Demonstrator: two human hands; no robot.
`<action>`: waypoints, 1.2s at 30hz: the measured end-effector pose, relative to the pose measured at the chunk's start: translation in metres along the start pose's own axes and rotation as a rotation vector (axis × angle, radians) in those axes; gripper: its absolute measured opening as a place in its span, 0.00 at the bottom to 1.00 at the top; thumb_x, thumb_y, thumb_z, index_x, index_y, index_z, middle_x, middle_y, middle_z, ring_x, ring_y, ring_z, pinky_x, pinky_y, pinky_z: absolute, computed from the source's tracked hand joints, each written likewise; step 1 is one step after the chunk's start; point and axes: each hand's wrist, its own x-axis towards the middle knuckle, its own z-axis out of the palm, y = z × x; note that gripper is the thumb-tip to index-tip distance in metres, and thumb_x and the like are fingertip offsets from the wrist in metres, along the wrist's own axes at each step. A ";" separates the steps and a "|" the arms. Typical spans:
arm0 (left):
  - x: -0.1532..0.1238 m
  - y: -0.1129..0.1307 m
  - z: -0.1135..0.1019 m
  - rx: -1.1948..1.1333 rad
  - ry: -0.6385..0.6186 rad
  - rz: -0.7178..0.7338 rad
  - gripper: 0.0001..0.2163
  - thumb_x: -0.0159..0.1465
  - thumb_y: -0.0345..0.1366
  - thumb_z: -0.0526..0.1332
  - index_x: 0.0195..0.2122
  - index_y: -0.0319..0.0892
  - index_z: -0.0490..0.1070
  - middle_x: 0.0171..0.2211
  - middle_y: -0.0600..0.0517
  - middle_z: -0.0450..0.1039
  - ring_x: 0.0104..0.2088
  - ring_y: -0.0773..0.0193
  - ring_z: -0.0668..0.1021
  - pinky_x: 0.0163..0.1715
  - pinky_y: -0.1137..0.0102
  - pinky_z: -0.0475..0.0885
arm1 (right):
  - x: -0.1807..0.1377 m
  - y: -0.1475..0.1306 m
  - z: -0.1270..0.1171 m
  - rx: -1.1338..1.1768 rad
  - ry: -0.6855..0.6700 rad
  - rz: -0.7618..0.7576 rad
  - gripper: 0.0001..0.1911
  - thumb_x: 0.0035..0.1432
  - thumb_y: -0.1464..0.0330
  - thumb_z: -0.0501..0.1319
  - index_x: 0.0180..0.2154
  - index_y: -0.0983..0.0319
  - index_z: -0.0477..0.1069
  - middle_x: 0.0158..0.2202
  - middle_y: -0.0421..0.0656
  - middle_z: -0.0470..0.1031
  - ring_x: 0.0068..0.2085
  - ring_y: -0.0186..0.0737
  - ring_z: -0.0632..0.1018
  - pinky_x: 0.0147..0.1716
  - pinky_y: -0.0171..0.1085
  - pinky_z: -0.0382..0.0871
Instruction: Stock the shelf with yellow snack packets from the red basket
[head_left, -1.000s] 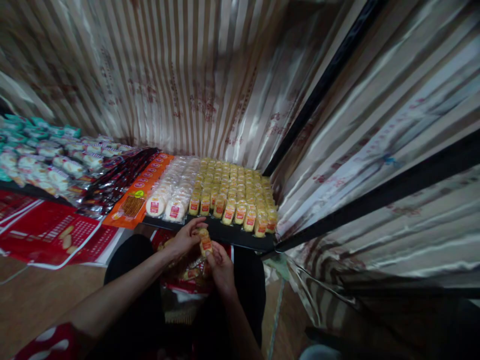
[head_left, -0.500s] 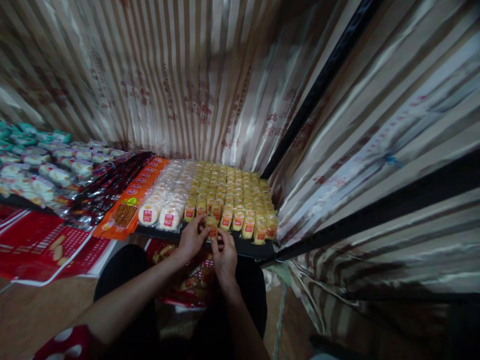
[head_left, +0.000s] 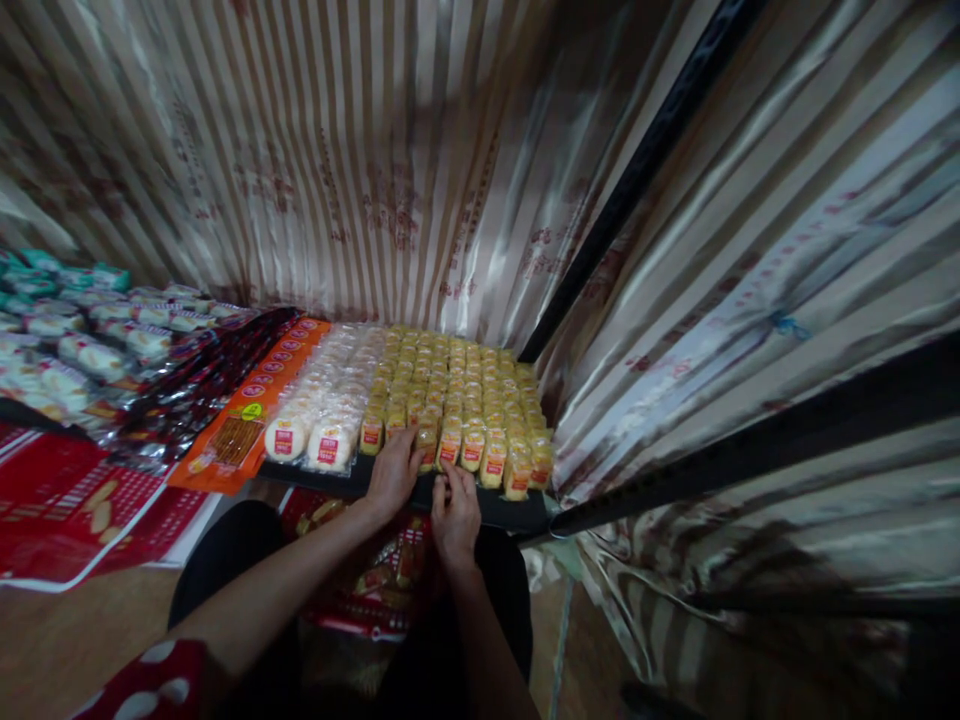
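- The small yellow snack packet with a red label [head_left: 427, 447] stands in the front row of matching yellow packets [head_left: 465, 390], at the near edge of the flat black tray [head_left: 516, 511].
- The left hand [head_left: 391, 478] touches its left side and the right hand [head_left: 455, 512] meets it from below. Both hands' fingers are bent close together, and I cannot tell if either grips.
- Round white cakes in clear wrap [head_left: 309, 441] lie just left.
- A striped satin curtain [head_left: 390, 170] hangs behind.

A small shop or market stall: a black shelf [head_left: 517, 512] carries neat rows of wrapped yellow cakes [head_left: 465, 395], white cakes [head_left: 330, 400], orange packets [head_left: 247, 420] and teal-wrapped snacks [head_left: 67, 330], with striped satin curtains [head_left: 390, 160] hung close behind.
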 end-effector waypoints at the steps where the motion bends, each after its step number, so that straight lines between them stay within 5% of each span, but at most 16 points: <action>1: 0.000 0.000 0.002 0.026 0.009 0.013 0.17 0.60 0.30 0.54 0.52 0.42 0.61 0.46 0.45 0.66 0.48 0.57 0.69 0.50 0.61 0.64 | 0.000 0.000 0.000 0.000 0.000 0.002 0.18 0.59 0.66 0.48 0.47 0.61 0.69 0.40 0.48 0.69 0.40 0.39 0.72 0.40 0.39 0.68; 14: -0.012 -0.010 0.012 0.169 0.063 0.053 0.08 0.61 0.30 0.52 0.41 0.41 0.62 0.38 0.47 0.65 0.41 0.58 0.71 0.41 0.65 0.68 | 0.003 -0.007 0.000 -0.015 0.012 0.064 0.22 0.59 0.66 0.46 0.54 0.62 0.62 0.41 0.49 0.69 0.39 0.40 0.72 0.39 0.39 0.67; 28: -0.012 -0.028 0.036 0.051 0.116 0.130 0.07 0.62 0.31 0.51 0.42 0.40 0.61 0.35 0.49 0.66 0.36 0.63 0.73 0.38 0.67 0.71 | 0.005 -0.006 0.001 -0.094 0.005 0.066 0.23 0.58 0.69 0.46 0.55 0.61 0.61 0.41 0.47 0.70 0.39 0.38 0.73 0.37 0.35 0.68; 36: -0.016 -0.028 0.035 0.108 0.148 0.165 0.08 0.63 0.30 0.50 0.43 0.41 0.61 0.36 0.48 0.67 0.37 0.63 0.74 0.38 0.67 0.71 | 0.004 -0.009 0.002 -0.092 0.029 0.079 0.23 0.54 0.70 0.49 0.53 0.63 0.63 0.38 0.46 0.71 0.31 0.35 0.73 0.30 0.32 0.68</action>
